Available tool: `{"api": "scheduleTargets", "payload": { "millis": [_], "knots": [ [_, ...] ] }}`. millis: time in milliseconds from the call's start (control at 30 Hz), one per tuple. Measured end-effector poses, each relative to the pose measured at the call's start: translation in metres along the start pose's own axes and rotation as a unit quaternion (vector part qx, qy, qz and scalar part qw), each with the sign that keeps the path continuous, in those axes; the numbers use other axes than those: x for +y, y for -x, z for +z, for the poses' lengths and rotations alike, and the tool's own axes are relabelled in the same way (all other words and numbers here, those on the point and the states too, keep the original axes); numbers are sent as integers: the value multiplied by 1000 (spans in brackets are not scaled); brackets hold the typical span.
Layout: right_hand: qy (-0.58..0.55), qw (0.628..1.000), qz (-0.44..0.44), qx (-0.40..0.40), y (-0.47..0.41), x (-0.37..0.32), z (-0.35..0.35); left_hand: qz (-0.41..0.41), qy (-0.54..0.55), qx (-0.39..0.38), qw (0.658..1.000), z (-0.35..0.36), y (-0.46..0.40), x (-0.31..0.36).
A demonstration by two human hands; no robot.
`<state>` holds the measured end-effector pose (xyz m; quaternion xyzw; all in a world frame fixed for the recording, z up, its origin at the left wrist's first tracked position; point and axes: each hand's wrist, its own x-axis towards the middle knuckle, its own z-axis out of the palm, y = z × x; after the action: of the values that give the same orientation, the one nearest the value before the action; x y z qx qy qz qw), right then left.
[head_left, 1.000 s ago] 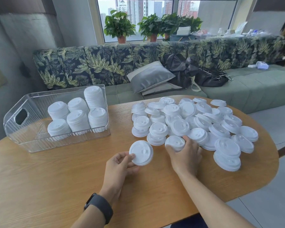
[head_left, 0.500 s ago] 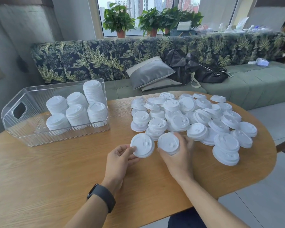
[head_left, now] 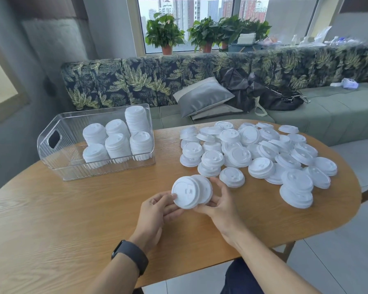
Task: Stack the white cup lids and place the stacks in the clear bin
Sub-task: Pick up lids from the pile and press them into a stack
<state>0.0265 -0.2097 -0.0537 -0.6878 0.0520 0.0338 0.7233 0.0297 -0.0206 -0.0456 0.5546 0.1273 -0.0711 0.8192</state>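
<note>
Brought together since a moment ago: two lids (head_left: 191, 193) overlapping above the worktop (head_left: 72, 209), left hand (head_left: 157, 209) and right hand (head_left: 219, 203) each gripping one. Nesting underway; next, squaring rims, then adding more before the bin (head_left: 51, 132).

Two white cup lids (head_left: 191, 193) overlapped, tilted, off the bench near its front edge. Loose lid pile (head_left: 261, 153) across the right half. Clear bin (head_left: 51, 145) at back left edge holds six upright lid stacks (head_left: 118, 141).
</note>
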Motion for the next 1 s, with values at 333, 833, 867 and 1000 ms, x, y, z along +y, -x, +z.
{"api": "scheduleTargets", "payload": {
  "millis": [333, 833, 867, 1000],
  "knots": [
    [-80, 995, 42, -49, 10, -6, 0, 10, 5, 15, 1000, -1, 6, -1],
    [-154, 983, 65, -70, 9, -9, -1, 30, -15, 18, 999, 2, 9, -4],
    [-154, 983, 66, -73, 9, -9, -2, 32, -15, 18, 999, 3, 9, -4],
    [-144, 984, 57, -85, 10, -9, -2, 35, -11, 13, 999, 4, 11, -2]
  ]
}}
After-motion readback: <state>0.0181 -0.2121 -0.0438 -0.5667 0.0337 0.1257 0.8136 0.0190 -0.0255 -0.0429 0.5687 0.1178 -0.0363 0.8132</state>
